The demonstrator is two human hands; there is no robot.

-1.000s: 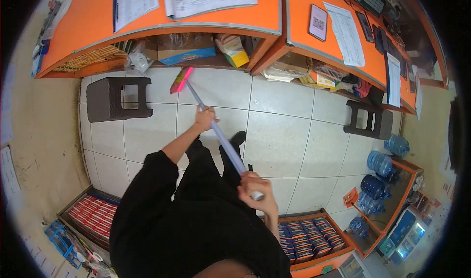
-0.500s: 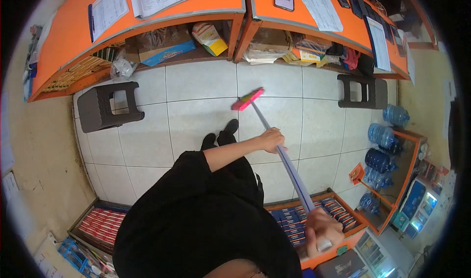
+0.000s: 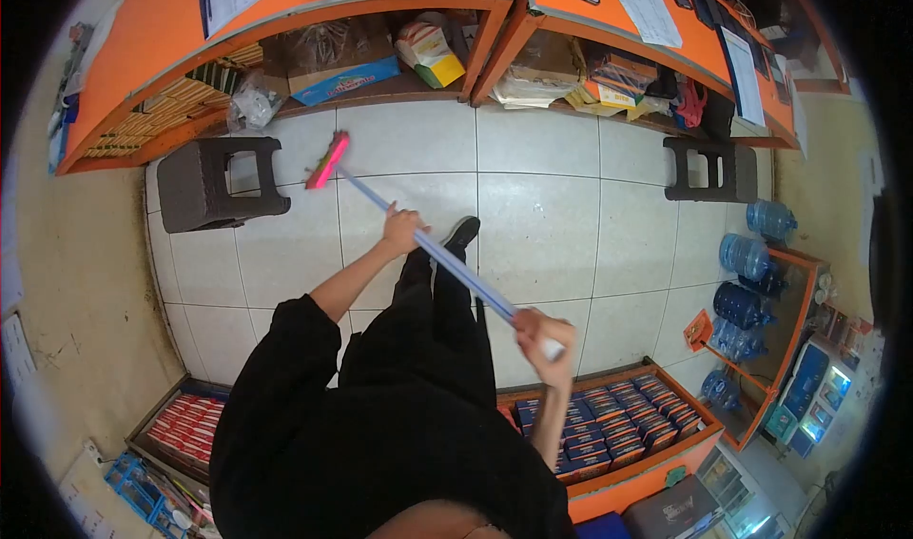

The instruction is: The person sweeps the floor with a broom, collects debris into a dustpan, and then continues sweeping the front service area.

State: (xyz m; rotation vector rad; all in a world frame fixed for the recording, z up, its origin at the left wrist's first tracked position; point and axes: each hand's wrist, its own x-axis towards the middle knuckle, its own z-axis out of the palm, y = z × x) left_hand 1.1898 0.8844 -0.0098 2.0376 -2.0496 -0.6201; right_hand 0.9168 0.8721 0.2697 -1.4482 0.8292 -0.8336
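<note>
A broom has a pale lilac handle (image 3: 461, 271) and a pink head (image 3: 328, 161), which is at the tiled floor left of centre, near the brown stool (image 3: 214, 185). My left hand (image 3: 404, 230) is wrapped round the middle of the handle. Closer to my body, my right hand (image 3: 544, 341) grips the upper end, whose light tip shows beside the fingers. The handle slants from the right hand down to the upper left. My black shoe (image 3: 463, 232) stands just beyond the handle.
Orange desks (image 3: 399, 6) with open shelves run along the far side. Another brown stool (image 3: 709, 170) stands at the right, near water jugs (image 3: 742, 303) and an orange-framed case. A wooden tray (image 3: 704, 434) of dark blue boxes and red packs (image 3: 183, 427) lie on the near side.
The broom head has swung left across the tiles towards the left stool. Both hands have moved left with the handle, and the right hand is farther from the near right side.
</note>
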